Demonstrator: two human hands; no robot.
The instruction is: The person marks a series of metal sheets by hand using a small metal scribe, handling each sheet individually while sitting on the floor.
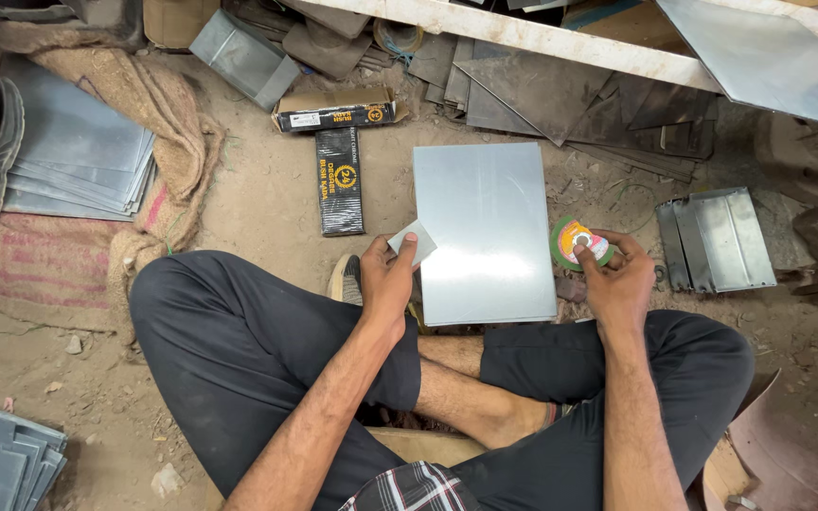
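I take the large metal sheet (485, 232) as my landmark; it lies flat on the dirt floor (248, 199) in front of my crossed legs. My left hand (387, 279) sits at the sheet's left edge, fingers closed around a small metal piece (415, 241), thumb on top. My right hand (617, 279) is at the sheet's right edge, fingers curled on a round green tape measure (579, 242) that just touches the sheet's side. Left of the sheet, two black boxes (338, 151) lie in a T. Further left, a stack of sheets (78, 151) rests on burlap sacking (158, 104). Right of the sheet sit folded metal trays (717, 238).
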